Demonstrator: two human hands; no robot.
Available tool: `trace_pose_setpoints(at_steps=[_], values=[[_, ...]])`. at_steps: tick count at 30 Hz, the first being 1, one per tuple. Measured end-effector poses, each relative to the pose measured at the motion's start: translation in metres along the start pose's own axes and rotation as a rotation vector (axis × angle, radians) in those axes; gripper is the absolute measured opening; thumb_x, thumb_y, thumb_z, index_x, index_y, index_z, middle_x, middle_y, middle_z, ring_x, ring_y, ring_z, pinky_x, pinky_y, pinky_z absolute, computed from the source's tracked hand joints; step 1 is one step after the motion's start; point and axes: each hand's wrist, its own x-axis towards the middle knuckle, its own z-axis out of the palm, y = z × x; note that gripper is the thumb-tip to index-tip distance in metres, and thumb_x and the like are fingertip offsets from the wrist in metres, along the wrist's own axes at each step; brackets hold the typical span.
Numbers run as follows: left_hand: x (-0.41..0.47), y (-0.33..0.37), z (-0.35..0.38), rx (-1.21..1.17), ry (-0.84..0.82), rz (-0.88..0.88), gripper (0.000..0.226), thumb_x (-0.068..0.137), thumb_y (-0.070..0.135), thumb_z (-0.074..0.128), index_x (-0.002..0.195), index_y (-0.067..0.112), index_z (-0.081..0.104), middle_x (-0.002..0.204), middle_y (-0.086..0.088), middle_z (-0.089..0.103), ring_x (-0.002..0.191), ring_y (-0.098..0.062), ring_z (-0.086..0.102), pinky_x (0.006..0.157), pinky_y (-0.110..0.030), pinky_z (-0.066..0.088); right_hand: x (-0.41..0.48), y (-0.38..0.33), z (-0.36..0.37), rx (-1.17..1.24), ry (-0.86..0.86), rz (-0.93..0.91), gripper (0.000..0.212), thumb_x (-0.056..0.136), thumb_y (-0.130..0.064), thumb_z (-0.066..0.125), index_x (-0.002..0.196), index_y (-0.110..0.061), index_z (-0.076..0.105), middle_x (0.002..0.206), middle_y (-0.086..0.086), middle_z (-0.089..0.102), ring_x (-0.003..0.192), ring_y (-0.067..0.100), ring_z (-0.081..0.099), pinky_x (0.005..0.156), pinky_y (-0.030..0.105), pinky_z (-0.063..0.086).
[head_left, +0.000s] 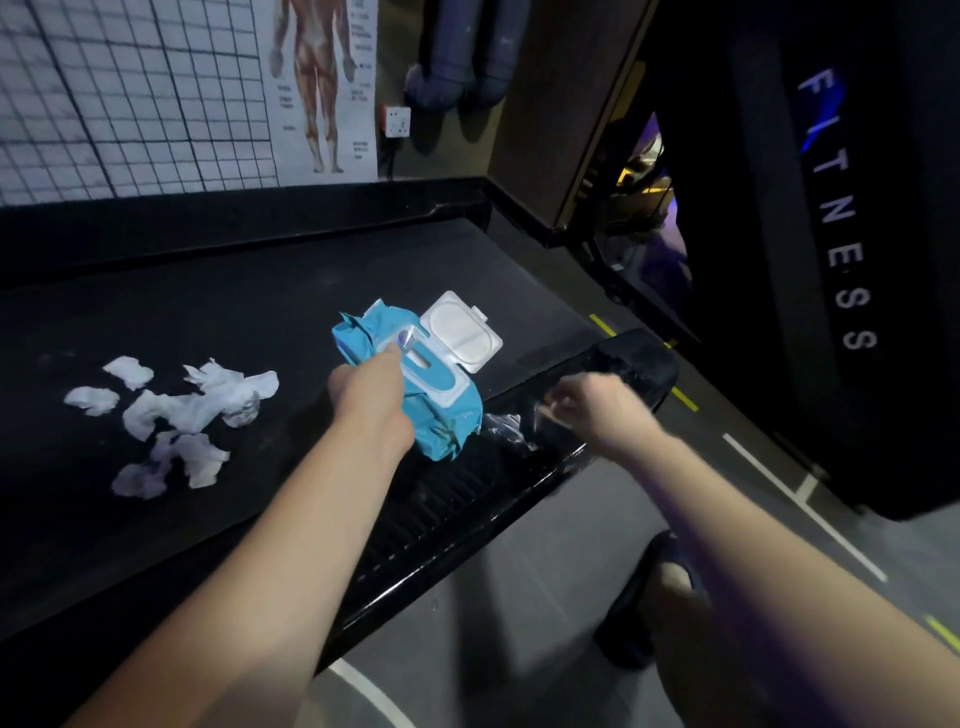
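1. Looking down on a black treadmill belt, matt and dusty, filling the left and middle; following its glossy ribbed side rail along the near edge.
2. Taking in the room behind: white gridded wall, anatomy poster, wall socket; passing right to a dark panel lettered FITNESS; dropping to a grey floor striped with white and yellow lines.
3. Finding the wet-wipe pack lying on the belt just beside the rail; noting a soft blue pouch, creased and crumpled at both ends; noting its white flip lid hanging fully open toward the far right, baring the slot.
4. Seeing the left hand bearing down on the pack, fingers curled, tips pinching at the opening.
5. Seeing the right hand hovering over the rail, near the pack; blurring too much for telling whether clamped on anything; spotting a clear plastic scrap beneath, touching the pack's end.
6. Counting crumpled white wipes scattered on the belt, well apart to the left.
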Motion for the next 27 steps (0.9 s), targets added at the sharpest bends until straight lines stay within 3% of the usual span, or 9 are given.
trace_pose_setpoints(at_steps=[4,8,12,16,18,20,23,25,27], values=[[0.001,-0.002,0.001,0.020,-0.012,-0.009,0.031,0.102,0.014,0.071,0.132,0.008,0.064,0.114,-0.011,0.074,0.088,-0.026,0.075,0.057,-0.037,0.059,-0.022,0.006,-0.013,0.077,0.173,0.071,0.009,0.092,-0.028,0.071,0.089,-0.021,0.073,0.084,-0.001,0.069,0.080,0.020,0.062,0.071,0.034,0.052],[0.011,-0.011,0.002,0.056,-0.010,-0.016,0.028,0.100,0.013,0.073,0.127,0.010,0.068,0.113,-0.012,0.077,0.092,-0.031,0.077,0.078,-0.050,0.065,-0.009,0.026,0.031,0.170,0.001,0.212,0.008,0.088,-0.021,0.069,0.082,-0.017,0.072,0.083,0.007,0.071,0.084,0.030,0.066,0.070,0.034,0.051],[0.025,-0.012,0.003,0.069,0.015,-0.014,0.026,0.098,0.014,0.075,0.123,0.012,0.070,0.110,-0.011,0.078,0.089,-0.031,0.079,0.082,-0.053,0.065,0.018,0.033,0.046,0.294,0.050,0.260,0.019,0.087,-0.007,0.061,0.094,-0.014,0.076,0.095,0.007,0.074,0.092,0.024,0.067,0.073,0.027,0.047],[0.032,-0.020,0.010,0.088,0.008,0.002,0.020,0.098,0.012,0.074,0.119,0.011,0.072,0.106,-0.011,0.078,0.087,-0.030,0.078,0.078,-0.050,0.065,0.040,0.031,0.062,0.444,0.169,0.339,0.018,0.087,-0.008,0.056,0.079,-0.003,0.071,0.082,0.018,0.071,0.068,0.028,0.057,0.062,0.034,0.048],[0.034,-0.025,0.011,0.108,0.001,-0.005,0.020,0.098,0.013,0.074,0.119,0.011,0.073,0.106,-0.011,0.079,0.087,-0.030,0.079,0.079,-0.051,0.065,0.050,0.033,0.072,0.468,0.212,0.373,0.021,0.083,-0.004,0.048,0.078,0.000,0.068,0.078,0.018,0.067,0.066,0.029,0.054,0.062,0.034,0.047],[0.036,-0.027,0.009,0.127,0.007,-0.013,0.019,0.098,0.016,0.075,0.117,0.013,0.074,0.105,-0.011,0.080,0.085,-0.031,0.079,0.081,-0.052,0.065,0.055,0.037,0.081,0.449,0.215,0.423,0.024,0.088,-0.001,0.048,0.090,0.001,0.072,0.091,0.019,0.071,0.085,0.037,0.066,0.073,0.038,0.053],[0.039,-0.023,0.006,0.139,0.012,-0.004,0.015,0.098,0.016,0.075,0.113,0.014,0.075,0.101,-0.009,0.080,0.082,-0.029,0.080,0.079,-0.052,0.066,0.059,0.041,0.094,0.383,0.076,0.414,0.037,0.096,-0.003,0.046,0.127,-0.005,0.067,0.131,0.014,0.065,0.124,0.035,0.058,0.100,0.037,0.047],[0.040,-0.021,0.007,0.135,0.010,0.015,0.014,0.099,0.016,0.075,0.113,0.014,0.074,0.100,-0.008,0.080,0.081,-0.028,0.080,0.077,-0.050,0.066,0.062,0.037,0.100,0.327,-0.022,0.324,0.044,0.094,-0.002,0.046,0.136,-0.008,0.061,0.142,0.005,0.059,0.133,0.029,0.052,0.109,0.034,0.040],[0.037,-0.021,0.009,0.136,-0.003,0.014,0.015,0.099,0.016,0.075,0.114,0.014,0.074,0.100,-0.008,0.080,0.081,-0.027,0.080,0.074,-0.048,0.066,0.065,0.030,0.102,0.240,-0.118,0.216,0.041,0.094,-0.002,0.049,0.132,-0.008,0.062,0.142,0.003,0.060,0.132,0.024,0.054,0.110,0.030,0.041]])
